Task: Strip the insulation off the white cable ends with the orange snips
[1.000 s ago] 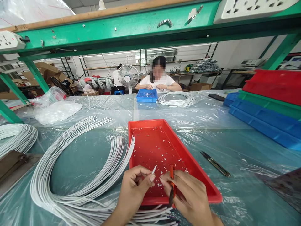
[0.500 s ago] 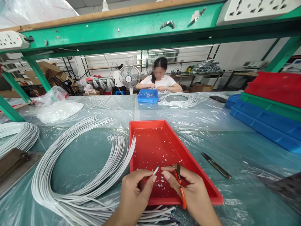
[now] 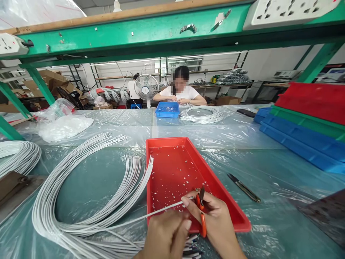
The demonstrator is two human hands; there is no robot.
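My right hand (image 3: 212, 216) is closed over the front right of a red tray (image 3: 245, 226). Its thumb and forefinger pinch the end of a white cable (image 3: 164, 208), and orange-handled cutting pliers (image 3: 202, 225) sit in the same hand, looped by the fingers. My left hand (image 3: 168, 232) is lower and to the left, just below that cable, blurred, with its fingers curled; what they hold, if anything, is hidden. The cable runs left into a large coiled bundle of white cables (image 3: 45, 205). Small white scraps lie in the tray.
Metal thread snips (image 3: 244, 187) lie right of the tray. Stacked bins (image 3: 304, 133) stand at the right edge. Across the table a person works by a blue tray (image 3: 167, 114) and another cable coil (image 3: 202, 118). A green shelf beam (image 3: 151, 34) spans overhead.
The cable end has passed from my left hand's fingertips to my right hand's pinch. My left hand has moved down and slightly right. The view has shifted slightly.
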